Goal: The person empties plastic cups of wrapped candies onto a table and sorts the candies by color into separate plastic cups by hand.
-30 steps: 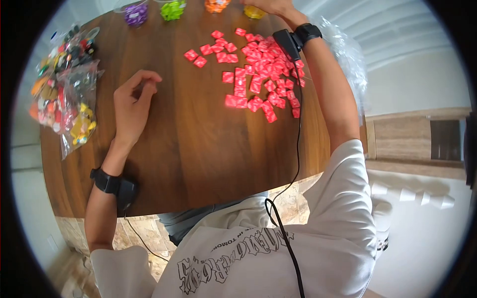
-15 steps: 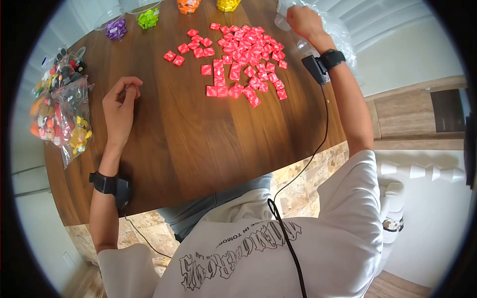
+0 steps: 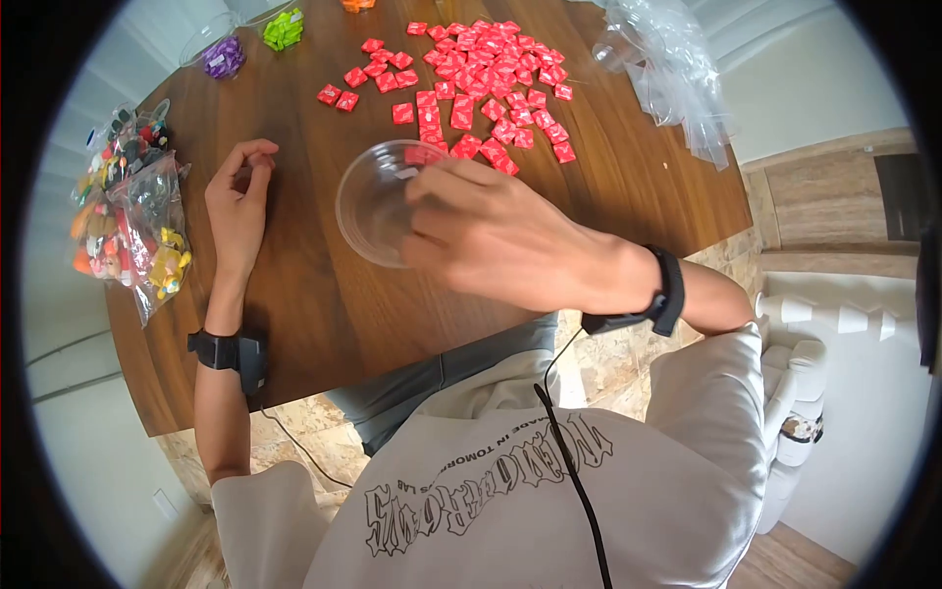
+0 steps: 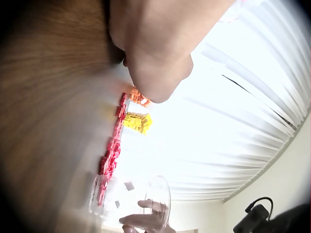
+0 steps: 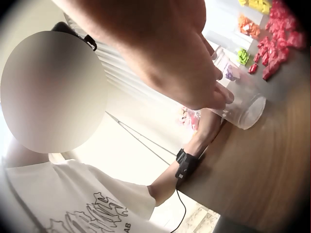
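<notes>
My right hand [image 3: 500,231] grips a clear plastic cup [image 3: 365,211] by the side of its rim, over the middle of the table. No contents show inside it; in the right wrist view the cup [image 5: 250,114] is close over the wood. Just beyond it lies a loose spread of small red wrapped candies [image 3: 491,59], several of them lined up near the cup and partly seen through it. My left hand [image 3: 238,201] rests on the table to the left of the cup, fingers loosely curled, holding nothing.
Cups of purple candies [image 3: 224,59], green candies [image 3: 284,29] and orange candies [image 3: 358,4] stand along the far edge, with yellow candies [image 4: 138,122] beside them. Bags of small toy figures [image 3: 128,211] lie at left. Clear plastic bags [image 3: 667,79] lie at far right.
My right hand has moved from the yellow candies to the far right by the plastic bags, then back to the middle, now holding a clear cup. The left hand stays in place.
</notes>
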Demonstrator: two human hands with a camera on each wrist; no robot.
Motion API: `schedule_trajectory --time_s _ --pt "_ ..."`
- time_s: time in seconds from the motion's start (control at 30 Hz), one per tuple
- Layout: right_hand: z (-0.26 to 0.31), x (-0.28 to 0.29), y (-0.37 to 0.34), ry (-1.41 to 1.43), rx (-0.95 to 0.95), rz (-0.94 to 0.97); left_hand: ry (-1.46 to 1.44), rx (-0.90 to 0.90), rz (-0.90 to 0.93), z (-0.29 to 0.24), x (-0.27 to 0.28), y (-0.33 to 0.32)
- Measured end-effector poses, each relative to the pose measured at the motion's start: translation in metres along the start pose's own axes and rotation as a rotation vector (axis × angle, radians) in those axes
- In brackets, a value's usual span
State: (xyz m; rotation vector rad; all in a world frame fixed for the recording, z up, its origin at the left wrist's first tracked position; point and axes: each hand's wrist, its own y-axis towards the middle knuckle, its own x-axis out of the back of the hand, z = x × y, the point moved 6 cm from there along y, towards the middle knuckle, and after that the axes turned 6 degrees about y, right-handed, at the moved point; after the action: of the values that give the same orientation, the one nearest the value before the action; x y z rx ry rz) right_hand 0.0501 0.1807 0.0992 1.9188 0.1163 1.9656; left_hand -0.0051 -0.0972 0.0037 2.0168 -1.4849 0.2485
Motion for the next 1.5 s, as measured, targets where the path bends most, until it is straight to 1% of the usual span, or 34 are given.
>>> schedule_trajectory --time_s 0.03,0.1,0.13,0.2,0.23,0.3,0.33,0.37,0.4,0.43,0.5,0.57,0.63,0.7,0.77,0.8,0.83,0.87,0.9,0.93,0.97,1.03,1.07,1.13,1.17,1.27,1.33,1.4,1.5 --pt "-0.003 -0.004 0.001 -0.004 -0.007 -0.007 0.002 -0.008 0.006 -0.003 -0.001 0.0" --pt "-0.009 -0.006 0.001 0.027 -0.02 -0.077 0.157 -0.057 0.056 -0.011 -0.003 -0.003" --pt "-0.01 0.001 -0.001 0.023 -0.026 -0.087 0.161 -0.067 0.061 -0.016 -0.002 -0.002" --pt "-0.018 0.026 -0.016 0.251 -0.087 -0.204 0.356 -0.337 0.24 -0.041 -0.014 -0.007" --pt "-0.033 0.03 -0.031 0.28 -0.165 -0.162 0.362 -0.339 0.244 -0.047 -0.016 -0.009" --pt "-0.068 0.038 -0.068 0.166 -0.381 -0.221 0.43 -0.341 0.355 -0.053 -0.027 -0.014" --pt "-0.087 0.029 -0.086 0.142 -0.471 -0.234 0.482 -0.329 0.408 -0.049 -0.03 -0.013" --pt "-0.108 0.014 -0.105 0.119 -0.561 -0.247 0.489 -0.326 0.412 -0.048 -0.032 -0.011" --pt "-0.124 -0.003 -0.119 0.084 -0.602 -0.172 0.568 -0.364 0.409 -0.049 -0.037 -0.01" --pt "-0.134 -0.016 -0.123 0.093 -0.607 -0.176 0.646 -0.406 0.405 -0.051 -0.042 -0.008" --pt "-0.149 -0.034 -0.124 0.101 -0.578 -0.16 0.646 -0.431 0.417 -0.049 -0.054 0.005" --pt "-0.154 -0.047 -0.106 0.113 -0.561 -0.144 0.644 -0.45 0.428 -0.047 -0.069 0.017" --pt "-0.164 -0.057 -0.085 0.126 -0.548 -0.116 0.633 -0.546 0.429 -0.051 -0.087 0.033" --pt "-0.174 -0.062 -0.065 0.167 -0.542 -0.121 0.619 -0.568 0.442 -0.057 -0.106 0.047" --pt "-0.183 -0.075 -0.046 0.125 -0.537 -0.078 0.617 -0.572 0.458 -0.054 -0.118 0.056" --pt "-0.186 -0.079 -0.037 0.115 -0.51 -0.125 0.595 -0.604 0.447 -0.052 -0.123 0.06" --pt "-0.192 -0.085 -0.029 0.133 -0.509 -0.126 0.569 -0.635 0.436 -0.053 -0.126 0.061" --pt "-0.196 -0.09 -0.02 0.126 -0.471 -0.123 0.574 -0.625 0.446 -0.052 -0.129 0.062" --pt "-0.198 -0.094 -0.013 0.119 -0.435 -0.12 0.611 -0.557 0.432 -0.047 -0.13 0.066" --pt "-0.196 -0.092 -0.006 0.079 -0.397 -0.163 0.646 -0.49 0.417 -0.044 -0.13 0.07" --pt "-0.197 -0.092 -0.004 0.093 -0.397 -0.158 0.647 -0.477 0.426 -0.044 -0.13 0.07" --pt "-0.195 -0.088 -0.001 0.018 -0.381 -0.171 0.62 -0.478 0.436 -0.048 -0.126 0.069" --pt "-0.195 -0.087 -0.001 0.061 -0.4 -0.152 0.62 -0.462 0.438 -0.05 -0.125 0.068" --pt "-0.195 -0.087 -0.001 0.042 -0.381 -0.176 0.563 -0.494 0.422 -0.059 -0.123 0.067" --pt "-0.193 -0.085 -0.001 0.013 -0.37 -0.205 0.565 -0.491 0.424 -0.056 -0.123 0.068" --pt "-0.187 -0.078 0.0 0.029 -0.361 -0.211 0.564 -0.528 0.387 -0.05 -0.123 0.069" --pt "-0.188 -0.078 -0.001 0.037 -0.364 -0.222 0.526 -0.584 0.305 -0.055 -0.121 0.07" --pt "-0.189 -0.079 -0.001 0.045 -0.367 -0.234 0.55 -0.577 0.304 -0.057 -0.121 0.07" --pt "-0.188 -0.082 -0.001 0.128 -0.373 -0.204 0.574 -0.584 0.294 -0.057 -0.121 0.068"
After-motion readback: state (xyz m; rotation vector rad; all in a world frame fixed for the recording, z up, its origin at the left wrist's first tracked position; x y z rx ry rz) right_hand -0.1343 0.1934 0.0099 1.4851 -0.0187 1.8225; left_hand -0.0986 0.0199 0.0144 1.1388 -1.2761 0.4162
